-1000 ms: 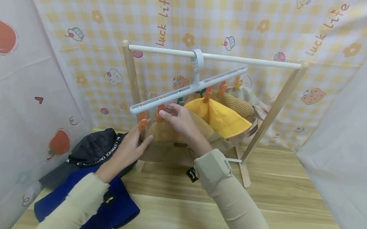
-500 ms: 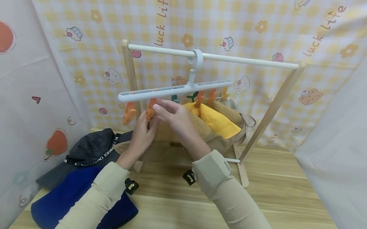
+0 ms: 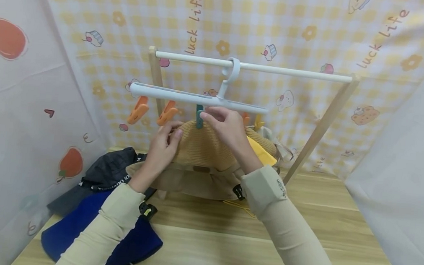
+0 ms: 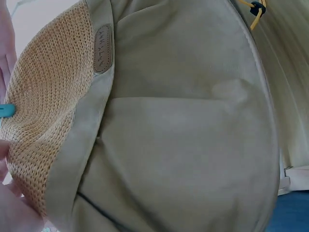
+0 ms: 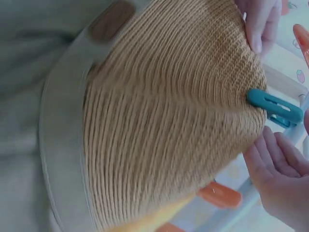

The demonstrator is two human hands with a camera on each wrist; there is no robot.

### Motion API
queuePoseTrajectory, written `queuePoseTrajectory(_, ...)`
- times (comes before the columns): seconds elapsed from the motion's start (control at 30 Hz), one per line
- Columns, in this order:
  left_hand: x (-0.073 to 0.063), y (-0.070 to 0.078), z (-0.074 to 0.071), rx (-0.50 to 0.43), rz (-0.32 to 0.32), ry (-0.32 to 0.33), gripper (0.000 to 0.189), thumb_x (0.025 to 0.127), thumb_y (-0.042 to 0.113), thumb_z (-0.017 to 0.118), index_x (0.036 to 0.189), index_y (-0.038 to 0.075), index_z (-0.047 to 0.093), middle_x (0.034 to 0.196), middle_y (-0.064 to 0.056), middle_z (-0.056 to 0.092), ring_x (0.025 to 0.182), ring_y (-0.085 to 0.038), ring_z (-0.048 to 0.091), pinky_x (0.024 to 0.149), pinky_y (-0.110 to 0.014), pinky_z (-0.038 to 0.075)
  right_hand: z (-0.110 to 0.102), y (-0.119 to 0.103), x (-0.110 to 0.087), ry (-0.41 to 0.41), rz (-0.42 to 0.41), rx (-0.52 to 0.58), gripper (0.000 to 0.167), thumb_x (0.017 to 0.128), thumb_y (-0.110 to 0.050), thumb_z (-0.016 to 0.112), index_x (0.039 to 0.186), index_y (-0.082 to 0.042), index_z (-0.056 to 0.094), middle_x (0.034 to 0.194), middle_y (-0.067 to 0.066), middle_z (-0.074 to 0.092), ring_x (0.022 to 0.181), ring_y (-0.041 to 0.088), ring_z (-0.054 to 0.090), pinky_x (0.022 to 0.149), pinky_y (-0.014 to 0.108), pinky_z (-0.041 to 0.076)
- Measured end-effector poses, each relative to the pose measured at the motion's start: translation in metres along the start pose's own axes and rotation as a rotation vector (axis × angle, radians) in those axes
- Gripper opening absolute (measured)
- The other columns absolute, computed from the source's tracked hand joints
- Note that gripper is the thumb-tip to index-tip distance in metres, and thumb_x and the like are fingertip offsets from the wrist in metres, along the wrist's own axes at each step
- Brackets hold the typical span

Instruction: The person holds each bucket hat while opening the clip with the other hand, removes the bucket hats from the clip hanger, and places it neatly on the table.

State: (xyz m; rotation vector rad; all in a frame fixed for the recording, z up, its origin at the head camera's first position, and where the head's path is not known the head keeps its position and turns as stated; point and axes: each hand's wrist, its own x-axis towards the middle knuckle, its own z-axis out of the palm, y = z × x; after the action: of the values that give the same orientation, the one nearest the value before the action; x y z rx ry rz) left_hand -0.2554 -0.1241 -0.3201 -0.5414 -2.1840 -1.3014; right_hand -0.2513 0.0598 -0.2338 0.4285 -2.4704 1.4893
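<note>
A tan sun hat (image 3: 203, 148) with a woven crown and wide beige fabric brim is at the pale blue hanger (image 3: 173, 94). A teal clip (image 5: 273, 106) bites the top of its crown. My left hand (image 3: 163, 145) pinches the crown's left side, thumb in front and the other fingers partly hidden behind. At the teal clip, my right hand (image 3: 227, 127) has its thumb against the handle; its fingertips lie beside the crown in the right wrist view. Two orange clips (image 3: 137, 110) dangle from the hanger's left end. A yellow hat (image 3: 261, 151) is partly hidden behind my right hand.
The hanger hooks over the white rail (image 3: 296, 73) of a wooden-sided rack (image 3: 320, 129). A blue hat (image 3: 131, 247) and a dark grey cap (image 3: 108, 169) lie on the wooden table (image 3: 201, 253) at the left. Patterned cloth (image 3: 282, 25) surrounds the table.
The hanger's left end has risen and its bar turned nearly level. My right hand has moved right from an orange clip to the teal clip. The tan hat's crown has come up beneath it.
</note>
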Motion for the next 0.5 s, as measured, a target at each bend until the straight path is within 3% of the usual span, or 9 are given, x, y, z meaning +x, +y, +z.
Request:
queuePoseTrajectory(0.1,0.0019,0.0051,0.0037,-0.01,0.003,-0.005,0.029,0.097,0.026,0.049,0.12,0.011,0.057,0.11,-0.011,0.058,0.094,-0.021,0.053,0.075,-0.034,0.042,0.0013,0.0017,0.0025,-0.027,0.012,0.018,0.042,0.088,-0.037,0.063,0.119,-0.009,0.064,0.12,0.006,0.064,0.113,0.019,0.058,0.094,0.033,0.047)
queuePoseTrajectory(0.33,0.0073,0.0098,0.0089,-0.032,0.011,0.055,0.022,0.094,0.022,0.055,0.11,0.007,0.062,0.1,-0.01,0.062,0.076,-0.016,0.047,0.066,-0.025,0.038,0.0014,0.0066,0.0077,-0.066,0.034,0.05,0.043,0.088,-0.035,0.063,0.122,-0.008,0.062,0.126,0.007,0.061,0.118,0.02,0.054,0.097,0.036,0.045)
queuePoseTrajectory(0.5,0.0085,0.0104,0.0106,-0.075,-0.016,0.081,0.02,0.094,0.019,0.056,0.106,0.004,0.063,0.101,-0.012,0.064,0.081,-0.016,0.049,0.069,-0.024,0.038,0.0005,0.0084,0.0095,-0.053,0.062,0.097,0.039,0.086,-0.031,0.066,0.119,-0.01,0.064,0.125,0.007,0.061,0.121,0.018,0.051,0.099,0.035,0.042)
